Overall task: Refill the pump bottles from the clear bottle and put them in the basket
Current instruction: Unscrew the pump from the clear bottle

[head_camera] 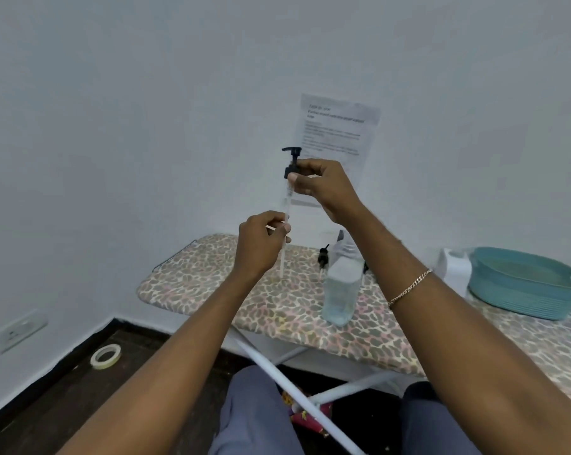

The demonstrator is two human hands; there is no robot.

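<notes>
Two hands were raised above the near end of the table (pixel 211 290), which wore a leopard-print cover. The right hand (pixel 323 185) pinched the collar of a black pump head (pixel 292 162), nozzle pointing left, held upright in the air. Its clear dip tube (pixel 285 221) hung straight down, and the left hand (pixel 261 241), just below and left of the right, was closed around the tube partway along it. Below the right forearm stood a clear bottle (pixel 340 290), open at the top and holding pale liquid, with nothing between it and the hands. Just behind it lay another black pump head (pixel 323 256); what else stood there was too blurred to tell. Well right of both hands, past the right wrist with its chain bracelet (pixel 408 289), sat a teal basket (pixel 523 284). A printed sheet (pixel 336 136) hung on the wall behind the hands, and a tape roll (pixel 106 356) lay on the floor to the lower left
</notes>
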